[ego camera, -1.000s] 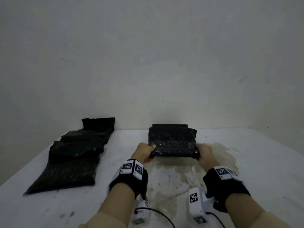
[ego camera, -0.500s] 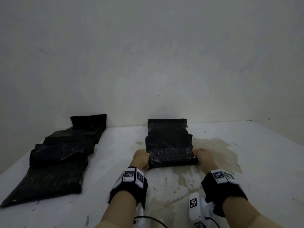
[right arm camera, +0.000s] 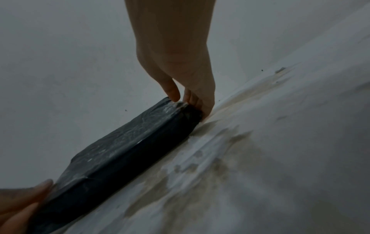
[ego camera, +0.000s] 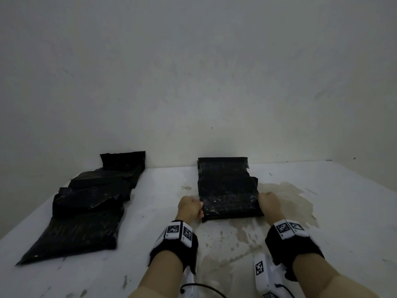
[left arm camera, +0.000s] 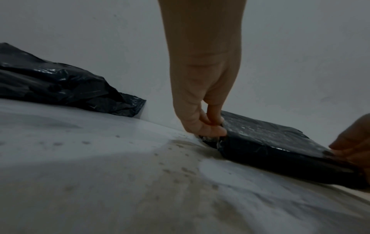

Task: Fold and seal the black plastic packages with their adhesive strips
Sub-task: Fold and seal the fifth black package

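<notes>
White table [ego camera: 322, 211], stained: we pinch one black package [ego camera: 228, 198] between left hand [ego camera: 190, 208] and right hand [ego camera: 269, 204]; four more packages [ego camera: 86, 203] lie left.

The head view looks forward and down from above the near edge of the table [ego camera: 322, 211], facing the far wall, both wrists low in frame. The left wrist view sits close above the table, looking along the left hand [left arm camera: 200, 101] toward the far right. The right wrist view, equally low, looks along the right hand [right arm camera: 180, 76] toward the far left. All three share the black package [ego camera: 227, 198] between the hands.
</notes>
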The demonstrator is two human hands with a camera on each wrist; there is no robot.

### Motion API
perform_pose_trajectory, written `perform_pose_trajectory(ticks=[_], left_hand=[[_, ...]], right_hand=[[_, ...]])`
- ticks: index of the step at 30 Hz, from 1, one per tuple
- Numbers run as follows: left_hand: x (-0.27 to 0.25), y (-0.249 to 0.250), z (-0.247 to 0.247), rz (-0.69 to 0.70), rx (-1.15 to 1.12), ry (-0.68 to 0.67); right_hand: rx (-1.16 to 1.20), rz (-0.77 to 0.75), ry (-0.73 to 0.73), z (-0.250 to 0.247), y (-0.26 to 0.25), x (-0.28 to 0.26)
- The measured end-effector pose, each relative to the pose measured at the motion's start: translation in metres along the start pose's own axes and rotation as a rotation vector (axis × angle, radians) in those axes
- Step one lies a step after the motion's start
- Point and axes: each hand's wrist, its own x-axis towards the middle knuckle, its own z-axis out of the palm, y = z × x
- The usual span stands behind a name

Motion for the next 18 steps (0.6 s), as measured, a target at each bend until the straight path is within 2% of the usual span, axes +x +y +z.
perform_pose_trajectory(ticks=[2, 5, 7, 10, 13, 18], left_hand=[[0.003, 0.000, -0.001, -0.013, 0.034, 0.003], [0.000, 0.004, -0.010, -0.042, 0.098, -0.016], [-0.004, 0.011, -0.022, -0.022, 0.154, -0.007], [-0.011, 0.021, -0.049, 0.032, 0.235, 0.019], [-0.018, 0.026, -0.085, 0.081, 0.268, 0.068], [-0.021, 0.020, -0.157, 0.142, 0.297, 0.253]], right_hand=[[-0.051, 0.015, -0.019, -0.001, -0.004, -0.005], [-0.240, 0.017, 0.045, -0.001, -0.015, -0.024], [-0.389, -0.075, 0.127, 0.004, -0.025, -0.042], [-0.540, -0.291, 0.220, 0.025, -0.050, -0.070], [-0.554, -0.455, 0.162, 0.055, -0.077, -0.099], [-0.423, -0.560, -0.042, 0.113, -0.106, -0.142]])
